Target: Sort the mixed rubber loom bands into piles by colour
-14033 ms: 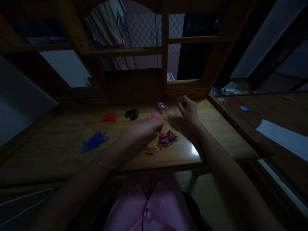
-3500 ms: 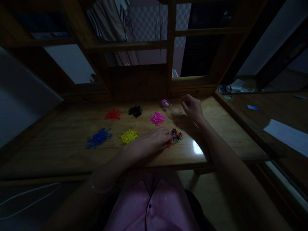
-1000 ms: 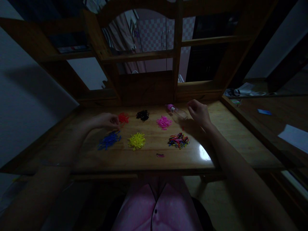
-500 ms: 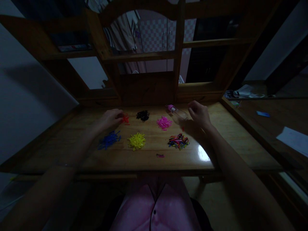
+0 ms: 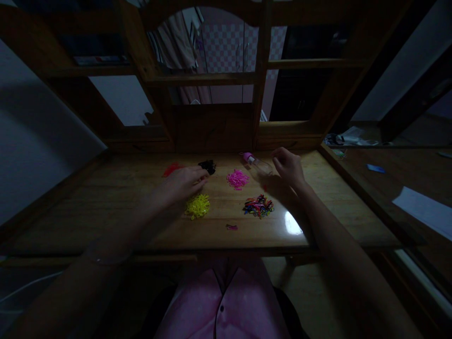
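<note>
My left hand [image 5: 190, 179] hovers over the desk between the black pile [image 5: 207, 166] and the yellow pile [image 5: 197, 206] of small loop-shaped pieces that look like paper clips. Its thumb and fingers are apart, with nothing visible between them; the wrist is blurred. Behind it lies a red pile [image 5: 172, 169], partly covered. The blue pile is hidden under my left arm. My right hand [image 5: 288, 165] stays curled beside a clear bottle with a pink cap [image 5: 260, 165]; its fingertips are hidden. Nearby lie a pink pile [image 5: 238, 179], a mixed-colour pile [image 5: 258, 206] and a small red piece [image 5: 265, 188].
A few pinkish pieces [image 5: 231, 227] lie near the desk's front edge. A wooden shelf frame [image 5: 212, 80] rises along the back. To the right, a lower surface holds a white sheet [image 5: 423, 212] and a small blue packet [image 5: 375, 168].
My left hand has moved right from the red pile towards the black and yellow piles. My right hand keeps its place by the bottle. The view has shifted slightly.
</note>
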`<state>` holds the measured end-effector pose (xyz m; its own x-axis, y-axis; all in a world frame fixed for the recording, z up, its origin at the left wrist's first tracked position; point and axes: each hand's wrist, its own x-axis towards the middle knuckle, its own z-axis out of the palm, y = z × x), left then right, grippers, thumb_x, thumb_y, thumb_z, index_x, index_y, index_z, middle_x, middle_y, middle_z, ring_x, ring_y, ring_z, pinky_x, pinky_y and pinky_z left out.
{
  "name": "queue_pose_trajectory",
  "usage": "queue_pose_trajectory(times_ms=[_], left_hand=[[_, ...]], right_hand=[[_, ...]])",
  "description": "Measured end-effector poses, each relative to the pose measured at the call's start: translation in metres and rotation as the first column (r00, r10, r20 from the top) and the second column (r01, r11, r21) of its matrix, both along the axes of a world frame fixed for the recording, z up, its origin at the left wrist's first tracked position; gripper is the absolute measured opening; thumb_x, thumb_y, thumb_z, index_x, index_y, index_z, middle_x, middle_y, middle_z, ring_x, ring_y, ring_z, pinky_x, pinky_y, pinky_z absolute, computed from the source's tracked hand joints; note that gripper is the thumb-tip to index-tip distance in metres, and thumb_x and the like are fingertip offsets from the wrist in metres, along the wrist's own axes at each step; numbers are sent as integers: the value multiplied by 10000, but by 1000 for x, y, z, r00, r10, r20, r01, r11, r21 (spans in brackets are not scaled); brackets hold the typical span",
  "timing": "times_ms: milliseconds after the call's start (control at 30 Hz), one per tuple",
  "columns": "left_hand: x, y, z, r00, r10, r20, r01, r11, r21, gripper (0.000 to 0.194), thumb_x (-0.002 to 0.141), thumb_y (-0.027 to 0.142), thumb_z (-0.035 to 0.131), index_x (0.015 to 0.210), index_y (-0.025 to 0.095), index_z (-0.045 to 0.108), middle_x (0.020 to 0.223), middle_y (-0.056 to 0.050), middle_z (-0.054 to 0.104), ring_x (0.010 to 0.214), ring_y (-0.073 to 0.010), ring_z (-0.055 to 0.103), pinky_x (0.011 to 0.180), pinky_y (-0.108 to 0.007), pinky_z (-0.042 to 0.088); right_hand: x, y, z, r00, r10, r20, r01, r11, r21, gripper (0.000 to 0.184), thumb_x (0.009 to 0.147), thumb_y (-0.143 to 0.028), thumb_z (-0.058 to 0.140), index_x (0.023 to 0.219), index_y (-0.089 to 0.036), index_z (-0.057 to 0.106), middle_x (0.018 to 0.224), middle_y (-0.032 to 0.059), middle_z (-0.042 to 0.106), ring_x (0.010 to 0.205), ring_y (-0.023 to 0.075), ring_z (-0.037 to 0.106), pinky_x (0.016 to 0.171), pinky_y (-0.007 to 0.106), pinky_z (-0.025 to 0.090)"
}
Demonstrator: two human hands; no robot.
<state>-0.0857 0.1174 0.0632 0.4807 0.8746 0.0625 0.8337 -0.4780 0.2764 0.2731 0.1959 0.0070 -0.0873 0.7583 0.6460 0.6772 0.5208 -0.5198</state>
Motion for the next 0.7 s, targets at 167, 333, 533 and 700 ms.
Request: queue_pose_trajectory(times_ms=[167, 333, 533, 700], left_hand=[[73, -42, -6, 932, -346, 110, 349, 937, -9, 236, 982, 287, 418, 1095, 216, 613, 1088, -73, 635, 981, -194, 587, 891, -315, 441], [110, -38, -27, 930, -327, 170, 332, 943, 3, 232, 992, 265, 385, 1087, 203, 587, 1119, -96, 599, 1001, -200, 560, 910, -339, 445], [125, -20, -29, 918, -310, 246, 342, 935, -96, 133, 917, 206, 471, 947, 193, 600, 999, -73, 613, 905, -196, 549, 806, -325, 456], [124, -28, -18, 926, -262, 271, 313, 935, -167, 127, 893, 196, 506, 977, 193, 600, 979, -64, 623, 881, -194, 560, 767, -317, 451]], right_hand=[[1, -4, 5, 1000, -5, 1, 5, 1000, 16, 151, 836, -216, 500, 885, -200, 643, 798, 41, 685, 658, 177, 602, 610, 274, 422], [-1, -6, 7, 1000, 6, -8, -6, 1000, 3, 157, 828, -219, 496, 879, -194, 643, 776, 37, 675, 640, 170, 591, 607, 271, 426], [-2, -14, 26, 982, 99, -160, -119, 985, -127, 163, 815, -238, 528, 888, -182, 662, 691, 11, 622, 574, 141, 548, 544, 253, 417], [3, -39, 58, 782, 554, -285, -598, 538, -594, 246, 849, -340, 618, 1001, -154, 672, 604, -30, 531, 462, 87, 439, 407, 205, 335]])
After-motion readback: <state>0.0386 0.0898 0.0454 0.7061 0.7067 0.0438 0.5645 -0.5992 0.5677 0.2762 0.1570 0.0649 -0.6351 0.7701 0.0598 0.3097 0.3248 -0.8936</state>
